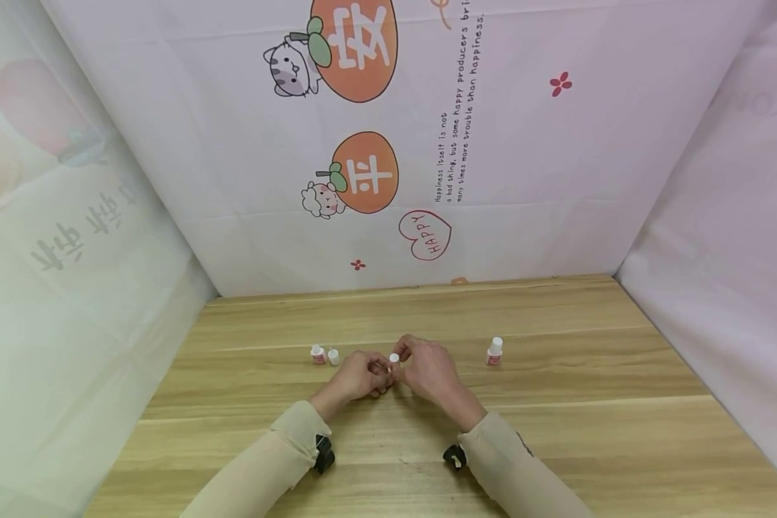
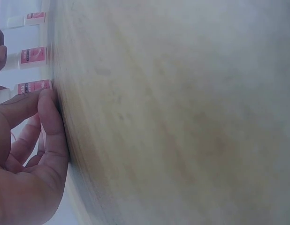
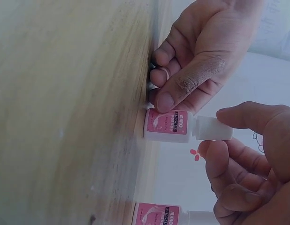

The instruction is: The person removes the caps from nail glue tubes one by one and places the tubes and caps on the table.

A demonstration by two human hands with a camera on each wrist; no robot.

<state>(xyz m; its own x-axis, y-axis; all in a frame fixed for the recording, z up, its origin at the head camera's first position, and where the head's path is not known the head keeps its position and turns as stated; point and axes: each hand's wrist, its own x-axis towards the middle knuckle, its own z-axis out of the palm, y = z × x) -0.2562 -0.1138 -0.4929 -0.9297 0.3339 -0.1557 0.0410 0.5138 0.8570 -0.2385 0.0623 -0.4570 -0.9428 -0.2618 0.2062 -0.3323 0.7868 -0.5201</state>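
Observation:
A small white glue bottle (image 3: 168, 125) with a pink label stands upright on the table between my hands. My left hand (image 1: 365, 374) holds its lower body, thumb against the label edge. At the top, my right hand (image 1: 429, 368) pinches the white cap (image 3: 213, 128) between thumb and fingers. A narrow gap shows between cap and bottle shoulder in the right wrist view. Close by stands another glue bottle (image 3: 156, 214), hidden behind my right hand in the head view. To the left, an uncapped glue bottle (image 1: 318, 355) sits beside a brush cap (image 1: 334, 357), its thin stem pointing up.
A capped glue bottle (image 1: 494, 352) stands to the right of my hands. Behind the wood-grain table (image 1: 388, 316) rises a white printed cloth (image 1: 524, 180), with more cloth along both sides. Dark straps sit at both wrists.

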